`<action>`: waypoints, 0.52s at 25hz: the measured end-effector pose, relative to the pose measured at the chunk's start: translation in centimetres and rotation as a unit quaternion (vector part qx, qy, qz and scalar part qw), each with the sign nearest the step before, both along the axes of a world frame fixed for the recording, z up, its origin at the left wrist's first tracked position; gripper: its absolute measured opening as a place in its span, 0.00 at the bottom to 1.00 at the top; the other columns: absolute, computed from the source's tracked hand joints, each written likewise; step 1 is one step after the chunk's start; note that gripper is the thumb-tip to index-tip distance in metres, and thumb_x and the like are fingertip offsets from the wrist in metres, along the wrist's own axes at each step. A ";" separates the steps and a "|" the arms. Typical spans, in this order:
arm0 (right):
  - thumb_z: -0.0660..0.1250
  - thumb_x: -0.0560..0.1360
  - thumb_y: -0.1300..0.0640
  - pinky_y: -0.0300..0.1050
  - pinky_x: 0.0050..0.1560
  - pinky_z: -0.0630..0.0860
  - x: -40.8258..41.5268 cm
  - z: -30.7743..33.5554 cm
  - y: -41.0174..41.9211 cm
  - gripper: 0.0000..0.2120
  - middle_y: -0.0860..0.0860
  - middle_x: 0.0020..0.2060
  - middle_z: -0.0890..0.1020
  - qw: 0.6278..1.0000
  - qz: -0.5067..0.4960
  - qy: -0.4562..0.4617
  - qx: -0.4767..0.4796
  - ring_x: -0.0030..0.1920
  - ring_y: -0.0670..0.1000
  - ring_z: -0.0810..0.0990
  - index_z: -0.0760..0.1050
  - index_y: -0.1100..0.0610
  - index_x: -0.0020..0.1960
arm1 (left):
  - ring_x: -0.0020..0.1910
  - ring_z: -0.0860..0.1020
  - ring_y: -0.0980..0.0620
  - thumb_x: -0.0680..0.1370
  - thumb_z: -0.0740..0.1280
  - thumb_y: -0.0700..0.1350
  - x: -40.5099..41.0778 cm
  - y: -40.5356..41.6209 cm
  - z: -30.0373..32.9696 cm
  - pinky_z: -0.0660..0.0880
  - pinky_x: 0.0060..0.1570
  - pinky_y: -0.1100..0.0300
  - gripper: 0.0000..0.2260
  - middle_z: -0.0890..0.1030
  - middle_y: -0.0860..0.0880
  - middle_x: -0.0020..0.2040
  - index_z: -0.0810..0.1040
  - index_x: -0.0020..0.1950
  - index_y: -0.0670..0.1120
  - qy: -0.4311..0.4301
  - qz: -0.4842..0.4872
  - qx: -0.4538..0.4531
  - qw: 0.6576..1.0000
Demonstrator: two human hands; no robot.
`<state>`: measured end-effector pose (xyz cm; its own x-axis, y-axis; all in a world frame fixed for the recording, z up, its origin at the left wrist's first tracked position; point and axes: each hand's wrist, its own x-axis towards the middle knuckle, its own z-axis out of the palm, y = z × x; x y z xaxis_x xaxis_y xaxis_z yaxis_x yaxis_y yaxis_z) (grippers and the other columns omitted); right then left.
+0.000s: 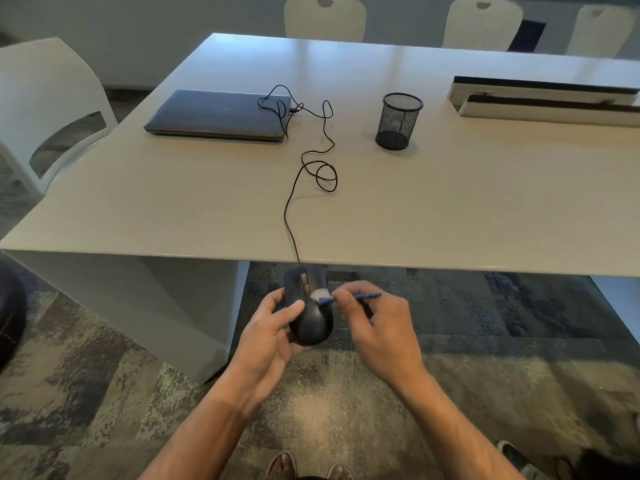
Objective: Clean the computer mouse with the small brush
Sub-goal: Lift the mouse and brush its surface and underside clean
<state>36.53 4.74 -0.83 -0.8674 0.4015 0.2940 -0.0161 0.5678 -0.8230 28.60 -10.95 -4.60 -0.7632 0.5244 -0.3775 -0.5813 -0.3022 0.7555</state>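
Mouse held off the table, brush at its upper surface. My left hand (277,323) cradled the computer mouse (309,306) from its left side and underneath, thumb laid across the top, just short of the table (173,202) edge and above the carpet. The mouse's long axis ran away from me, buttons and cable (294,202) end farthest, the cable climbing over the edge toward the closed laptop (218,116). My right hand (374,323) pinched the blue handle of the small brush (332,298), which lay crosswise to that axis, pale bristles touching the mouse just right of the wheel. The brush therefore met the mouse from its right; the next stroke, I judged, would run along the button seam. A mesh cup (398,121) stood well apart.
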 end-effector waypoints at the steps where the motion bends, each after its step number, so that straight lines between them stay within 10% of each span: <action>1: 0.69 0.80 0.58 0.26 0.32 0.67 0.7 -0.3 -0.5 0.06 0.39 0.33 0.80 1.000 0.000 0.006 0.001 0.33 0.36 0.78 0.84 0.56 0.48 | 0.54 0.84 0.41 0.75 0.70 0.44 -0.1 0.0 -0.1 0.82 0.46 0.47 0.19 0.83 0.37 0.59 0.75 0.65 0.43 -0.001 -0.001 -0.002 1.000; 13: 0.64 0.79 0.47 0.36 0.32 0.77 2.0 -0.3 -1.7 0.13 0.46 0.34 0.84 0.993 0.009 0.042 -0.107 0.34 0.44 0.83 0.82 0.53 0.45 | 0.49 0.84 0.41 0.74 0.70 0.45 -0.2 0.0 -0.5 0.82 0.45 0.46 0.18 0.83 0.37 0.56 0.76 0.62 0.43 0.017 -0.005 -0.027 0.999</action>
<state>38.49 3.00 -1.16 -0.8513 0.4463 0.2758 -0.0991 0.3794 -0.9199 28.43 -10.92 -5.06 -0.7710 0.5111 -0.3798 -0.5582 -0.2556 0.7893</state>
